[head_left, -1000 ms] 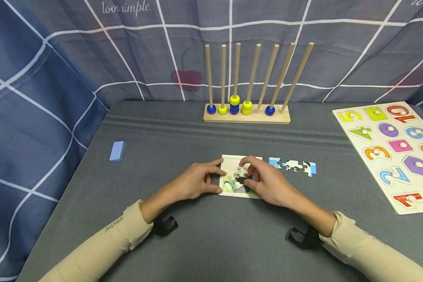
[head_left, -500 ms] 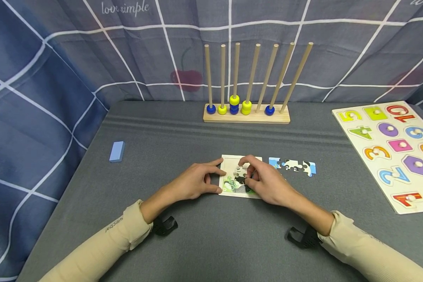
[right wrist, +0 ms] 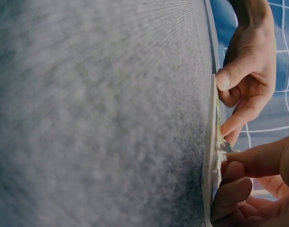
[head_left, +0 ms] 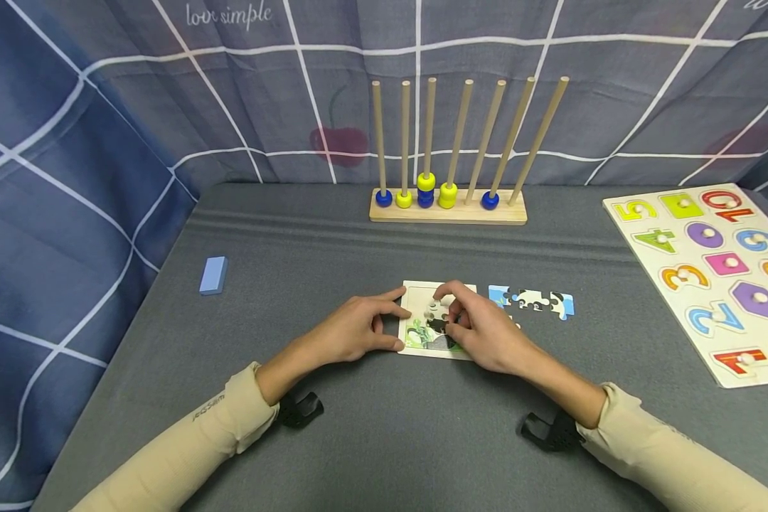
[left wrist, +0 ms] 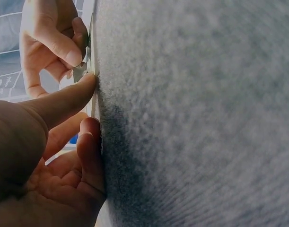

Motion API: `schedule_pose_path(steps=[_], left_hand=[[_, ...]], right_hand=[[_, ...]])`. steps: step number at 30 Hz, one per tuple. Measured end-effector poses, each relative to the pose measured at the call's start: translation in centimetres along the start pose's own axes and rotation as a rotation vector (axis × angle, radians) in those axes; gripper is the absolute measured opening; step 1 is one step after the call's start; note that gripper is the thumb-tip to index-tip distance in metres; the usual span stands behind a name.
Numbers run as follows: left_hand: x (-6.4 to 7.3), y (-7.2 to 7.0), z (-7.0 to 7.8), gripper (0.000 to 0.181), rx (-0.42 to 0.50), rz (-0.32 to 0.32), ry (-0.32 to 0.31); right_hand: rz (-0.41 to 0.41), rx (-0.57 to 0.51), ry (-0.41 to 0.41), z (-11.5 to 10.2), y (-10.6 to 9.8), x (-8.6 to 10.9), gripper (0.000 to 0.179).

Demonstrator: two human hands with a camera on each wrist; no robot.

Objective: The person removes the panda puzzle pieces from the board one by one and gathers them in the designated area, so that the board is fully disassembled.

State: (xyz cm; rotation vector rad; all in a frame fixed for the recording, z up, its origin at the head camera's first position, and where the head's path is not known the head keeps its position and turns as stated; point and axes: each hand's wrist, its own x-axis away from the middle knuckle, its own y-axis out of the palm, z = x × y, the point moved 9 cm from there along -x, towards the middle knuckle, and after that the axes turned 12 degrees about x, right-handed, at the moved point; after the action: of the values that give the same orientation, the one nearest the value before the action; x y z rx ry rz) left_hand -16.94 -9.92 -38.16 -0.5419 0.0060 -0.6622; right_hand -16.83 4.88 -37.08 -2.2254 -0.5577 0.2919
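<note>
A small wooden jigsaw tray (head_left: 414, 295) lies flat on the grey table, with a panda picture partly laid in its lower part. At the tray's left edge rests my left hand (head_left: 357, 328), index and middle fingertips near the upper corner and thumb at the lower one. My right hand (head_left: 491, 336) is over the tray's right side, pinching a small puzzle piece (right wrist: 227, 147) that stands tilted above the picture in the right wrist view. That hand hides much of the tray's right half. Just right of the tray lie several loose puzzle pieces (head_left: 531, 300) in blue, black and white.
Behind the tray stands a wooden peg rack (head_left: 448, 215) with blue and yellow beads. A number-and-shape board (head_left: 697, 281) lies at the right. A blue block (head_left: 213, 275) sits at the left. The checked curtain (head_left: 256, 99) closes off the back.
Hardly anything differs. The right thumb and fingers shift very slightly over the piece on the tray; the left hand stays in place at the edge.
</note>
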Motion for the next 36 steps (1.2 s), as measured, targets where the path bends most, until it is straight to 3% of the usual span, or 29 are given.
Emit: schedule_pose_path(steps=[15, 36], left_hand=[[0.0, 0.0, 0.0, 0.045, -0.006, -0.002, -0.001], [0.0, 0.1, 0.1, 0.048, -0.012, -0.003, -0.007]], right_hand=[[-0.024, -0.24, 0.021, 1.1, -1.0, 1.4, 0.035], [0.071, -0.192, 0.089, 5.2, -5.2, 7.1, 0.039]])
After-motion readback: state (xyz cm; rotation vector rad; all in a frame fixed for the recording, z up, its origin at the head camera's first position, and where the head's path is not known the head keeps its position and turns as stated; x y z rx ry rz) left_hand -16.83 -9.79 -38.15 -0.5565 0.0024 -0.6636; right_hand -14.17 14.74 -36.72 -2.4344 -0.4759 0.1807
